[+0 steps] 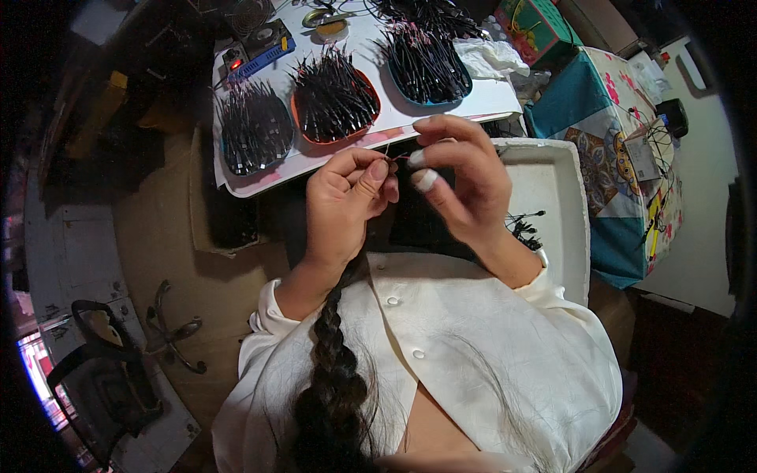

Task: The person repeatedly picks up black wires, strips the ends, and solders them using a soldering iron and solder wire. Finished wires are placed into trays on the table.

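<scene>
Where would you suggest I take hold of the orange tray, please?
Probably grip the orange tray by its near rim, coming from the table's near edge: that curved lip shows and faces this way, while the black cables heaped above it would likely give a poor hold.

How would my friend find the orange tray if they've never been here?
Look for the white table at the top of the picture. Near its front edge, the orange tray is the middle one of three in a row, heaped with black cables. Only this one shows an orange-red rim; the blue tray is on its right.
</scene>
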{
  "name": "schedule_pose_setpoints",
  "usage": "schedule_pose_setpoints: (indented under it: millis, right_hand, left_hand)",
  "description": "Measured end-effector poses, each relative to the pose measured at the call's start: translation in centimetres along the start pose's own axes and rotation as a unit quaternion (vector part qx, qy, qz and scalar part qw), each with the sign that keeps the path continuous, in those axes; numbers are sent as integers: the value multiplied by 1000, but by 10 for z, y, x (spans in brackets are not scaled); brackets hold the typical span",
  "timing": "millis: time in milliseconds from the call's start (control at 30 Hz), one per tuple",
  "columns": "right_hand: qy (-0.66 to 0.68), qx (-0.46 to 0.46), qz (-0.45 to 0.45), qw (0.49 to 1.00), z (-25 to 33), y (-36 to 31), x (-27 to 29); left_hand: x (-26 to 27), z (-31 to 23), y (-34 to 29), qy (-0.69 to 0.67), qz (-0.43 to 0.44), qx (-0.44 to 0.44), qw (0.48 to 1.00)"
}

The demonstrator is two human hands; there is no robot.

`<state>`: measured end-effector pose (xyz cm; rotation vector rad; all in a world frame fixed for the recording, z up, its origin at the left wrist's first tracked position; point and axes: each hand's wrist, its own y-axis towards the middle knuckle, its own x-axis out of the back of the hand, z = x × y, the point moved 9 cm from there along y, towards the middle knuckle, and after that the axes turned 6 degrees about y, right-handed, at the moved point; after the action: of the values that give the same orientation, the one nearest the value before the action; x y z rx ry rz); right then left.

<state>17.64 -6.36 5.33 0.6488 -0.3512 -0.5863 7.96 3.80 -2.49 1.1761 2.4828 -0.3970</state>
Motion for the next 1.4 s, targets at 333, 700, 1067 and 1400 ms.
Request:
schedule_pose_setpoints:
  millis: [333, 700, 1067, 1400]
  right_hand:
    - [351, -233, 117, 899, -62, -3, -21]
    - [434, -356, 61, 825, -96, -21, -28]
    - [-329, -139, -36, 933, -155, 46, 61]
    - [-476, -168, 24, 863, -198, 59, 63]
  left_hand:
    - [-18, 17, 0, -138, 130, 126, 974]
    - [1, 9, 12, 121, 64, 1, 991]
    - [17, 25, 48, 112, 12, -27, 993]
    - [28, 32, 52, 15, -22, -7, 1000]
